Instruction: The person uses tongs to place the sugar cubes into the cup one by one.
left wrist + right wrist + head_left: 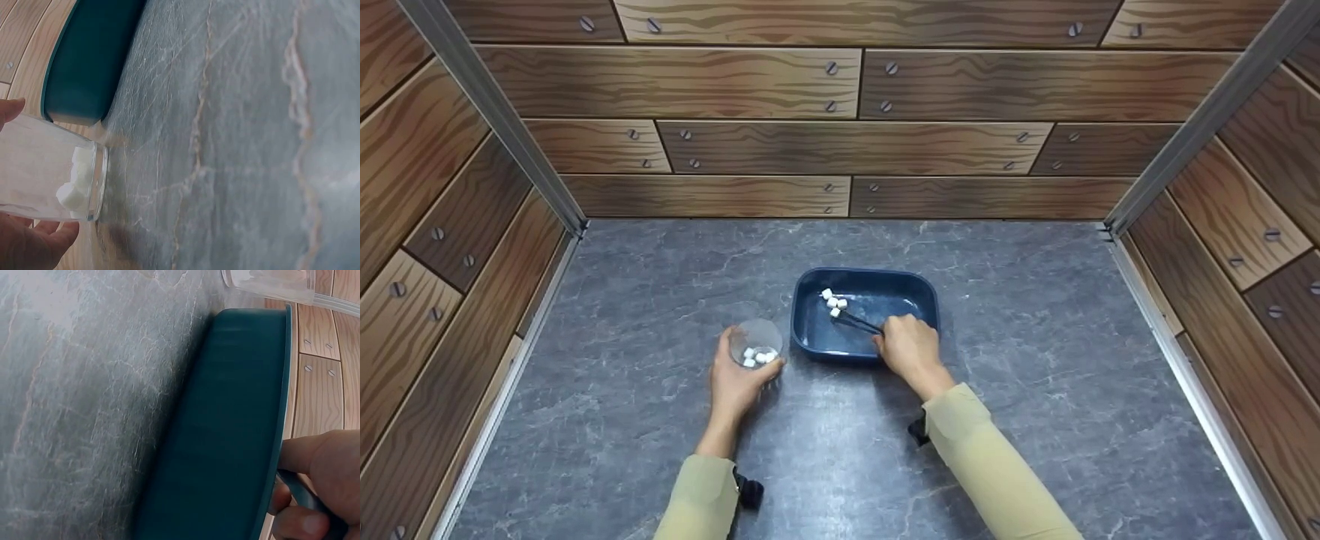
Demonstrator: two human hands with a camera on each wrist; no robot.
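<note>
My left hand (737,382) grips a clear cup (757,334) standing left of a dark blue tray, thumb and fingers on opposite sides. Several small white marshmallow-like pieces (79,180) lie at the cup's bottom. My right hand (911,346), over the front right part of the tray (802,330), holds slim black tongs (861,322) pointing left into it. Their tips are right at a white piece (835,312), close to several others (828,294) on the left of the tray floor. In the right wrist view, curled fingers hold the tongs' dark handle (306,498) beyond the tray's wall.
A grey marbled surface (1035,322) lies under everything. Wood-patterned panels (855,146) stand at the back and on both sides, with metal corner posts (1200,112). Cup and tray are close together, with a narrow gap between them.
</note>
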